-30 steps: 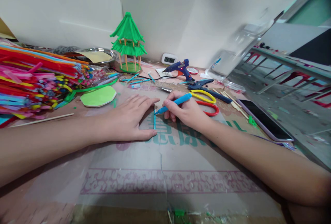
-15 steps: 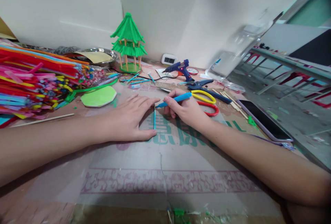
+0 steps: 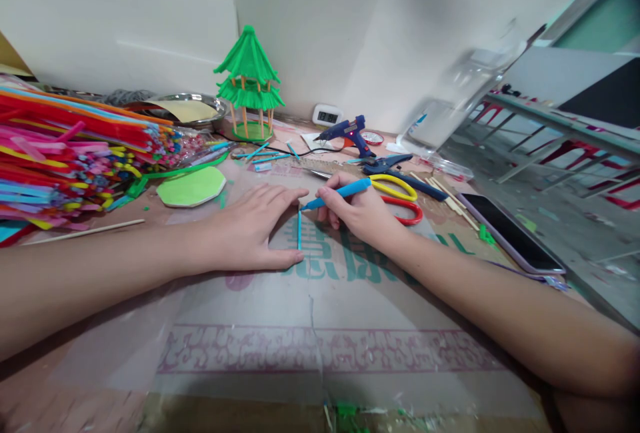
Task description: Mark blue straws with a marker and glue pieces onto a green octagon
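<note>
Head view: A person's left hand (image 3: 245, 226) lies flat with fingers together and thumb spread. Forefinger tip and thumb tip touch the two ends of a thin blue straw piece (image 3: 299, 230) lying on a clear sheet over printed cardboard (image 3: 325, 353). The right hand (image 3: 363, 210) pinches a blue pen-shaped tool (image 3: 340, 192), with its tip at the straw's far end, at 12 o'clock. The straw looks feather-light, hollow and easily crushed, and likely to roll on the slick sheet. It is best steadied by light pressure at its ends.

The crowded counter (image 3: 150, 216) holds a bundle of coloured straws (image 3: 65, 153) at 9 o'clock and a green pagoda model (image 3: 249, 83) at 11. A glue gun (image 3: 347, 132) sits at 1, with yellow scissors (image 3: 395, 185) and red scissors (image 3: 407, 210) just beyond the right hand. A phone (image 3: 510, 230) lies at 3, and a white wall stands behind.
</note>
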### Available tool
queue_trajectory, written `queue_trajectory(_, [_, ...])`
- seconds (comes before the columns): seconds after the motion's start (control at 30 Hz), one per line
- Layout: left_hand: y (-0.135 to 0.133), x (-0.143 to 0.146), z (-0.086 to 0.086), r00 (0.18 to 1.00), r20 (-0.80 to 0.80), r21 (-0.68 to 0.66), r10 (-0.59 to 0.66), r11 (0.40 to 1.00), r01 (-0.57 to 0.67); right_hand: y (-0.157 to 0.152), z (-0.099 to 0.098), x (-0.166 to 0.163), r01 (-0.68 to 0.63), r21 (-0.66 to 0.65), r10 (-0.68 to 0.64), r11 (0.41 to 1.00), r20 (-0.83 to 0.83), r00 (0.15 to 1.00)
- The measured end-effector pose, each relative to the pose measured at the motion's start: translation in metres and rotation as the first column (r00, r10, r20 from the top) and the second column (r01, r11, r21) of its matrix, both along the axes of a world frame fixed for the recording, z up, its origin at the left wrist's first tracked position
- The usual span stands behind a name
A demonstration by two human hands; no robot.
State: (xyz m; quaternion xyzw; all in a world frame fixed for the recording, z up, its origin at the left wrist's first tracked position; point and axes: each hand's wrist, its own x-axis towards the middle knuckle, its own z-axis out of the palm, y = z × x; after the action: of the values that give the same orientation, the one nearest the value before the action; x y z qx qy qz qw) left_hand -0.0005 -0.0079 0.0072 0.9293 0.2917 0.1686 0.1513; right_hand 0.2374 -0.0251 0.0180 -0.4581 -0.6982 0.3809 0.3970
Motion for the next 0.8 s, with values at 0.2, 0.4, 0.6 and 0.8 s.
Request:
queue_trajectory(0.2, [-0.0021, 0.0018, 0.0051, 1.0, -0.02, -0.023, 0.015, 1.0, -0.015, -0.0027, 0.0021, -0.0015, 0.004, -0.047, -0.004, 0.999, 0.012, 1.0])
queue_trajectory(0.4, [-0.0045, 0.0032, 0.0078, 0.995, -0.097, 0.04, 0.03, 0.999, -0.026, -0.0038, 0.0026, -0.0015, 0.005, -0.039, -0.005, 0.999, 0.009, 1.0])
queue_trajectory(0.6, [-0.003, 0.0018, 0.0043, 0.996, -0.091, 0.088, 0.012, 0.996, -0.004, 0.0011, -0.0012, -0.0014, 0.024, 0.002, -0.024, 1.0, -0.022, 0.999])
queue_trajectory(0.8, [-0.0032, 0.0022, 0.0051, 0.995, -0.1, 0.069, 0.02, 0.998, -0.013, 0.0013, -0.0006, -0.0003, 0.009, 0.003, -0.008, 1.0, -0.014, 1.0])
